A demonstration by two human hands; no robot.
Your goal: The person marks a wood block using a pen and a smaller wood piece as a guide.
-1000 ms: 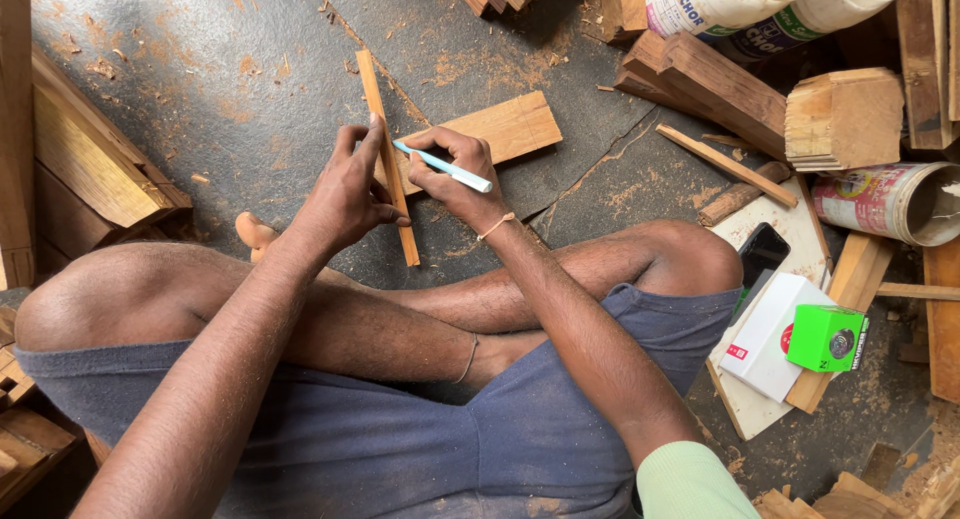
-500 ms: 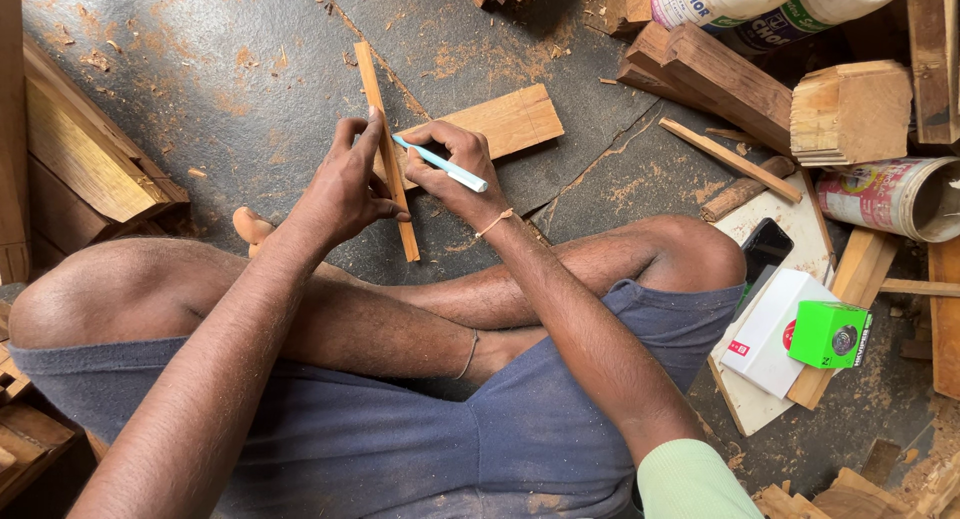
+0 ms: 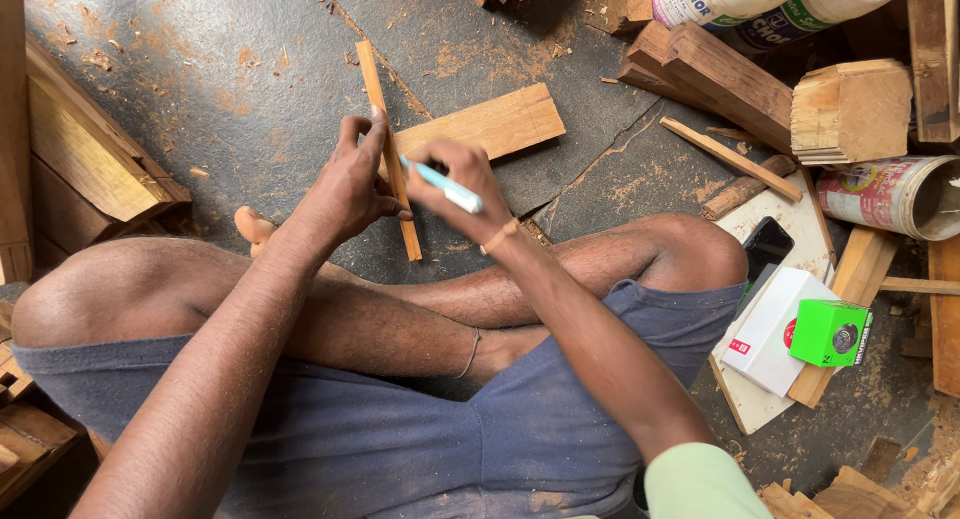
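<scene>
Head view: left hand (image 3: 345,191) grips a thin wood strip (image 3: 388,149); right hand (image 3: 460,184) holds a pen (image 3: 443,186), tip against the strip.

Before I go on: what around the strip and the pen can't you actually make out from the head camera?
- Pen tip: hidden behind the left hand and the thin wooden strip, so any mark on the wood is unseen.
- Strip's middle: covered by both hands; the right hand hides its own grip on the pen.
- White bottles: cut off by the top edge.
- Phone: partly under the white box.
</scene>
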